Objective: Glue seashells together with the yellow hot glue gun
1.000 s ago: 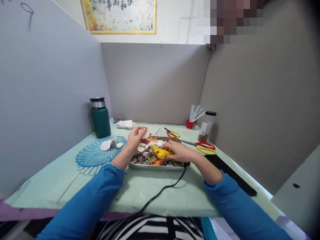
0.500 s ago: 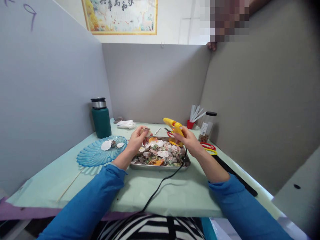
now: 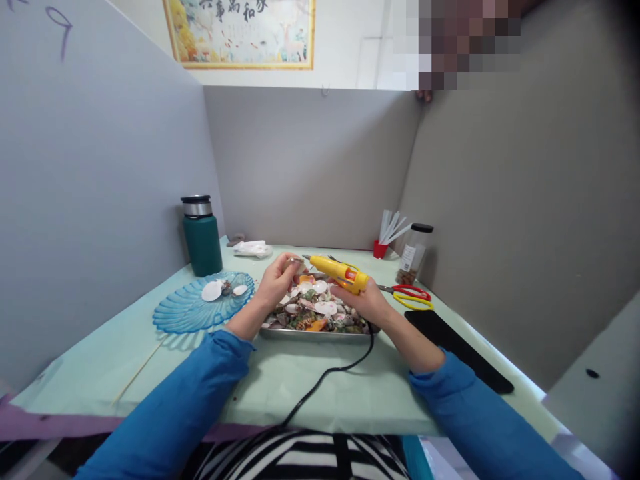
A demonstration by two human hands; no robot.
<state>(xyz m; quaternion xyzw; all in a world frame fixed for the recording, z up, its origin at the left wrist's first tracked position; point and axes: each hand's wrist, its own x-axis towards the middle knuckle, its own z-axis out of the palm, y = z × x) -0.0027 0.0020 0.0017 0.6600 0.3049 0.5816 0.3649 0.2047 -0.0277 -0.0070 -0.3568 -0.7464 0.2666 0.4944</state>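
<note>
My right hand (image 3: 364, 300) grips a yellow hot glue gun (image 3: 337, 272), its nozzle pointing left. A black cord (image 3: 327, 373) runs from the gun's handle down over the table edge. Close to the nozzle tip, my left hand (image 3: 277, 280) pinches a small shell (image 3: 296, 261), partly hidden by the fingers. Below both hands lies a metal tray (image 3: 320, 337) heaped with mixed seashells (image 3: 310, 313). Left of it, a blue scalloped glass plate (image 3: 175, 310) carries a white shell (image 3: 213, 291) and a few smaller pieces.
A green bottle (image 3: 203, 240) stands behind the plate. At right are red-and-yellow scissors (image 3: 413, 295), a black strip (image 3: 460, 350), a jar (image 3: 414, 257) and a red cup (image 3: 381, 249) of glue sticks. Grey partitions (image 3: 310, 167) enclose the table; another person's fingers (image 3: 424, 95) rest on one.
The glue gun has swung left and down, bringing its nozzle to the shell in my left hand. My left hand has barely moved. The scissors at right show more fully.
</note>
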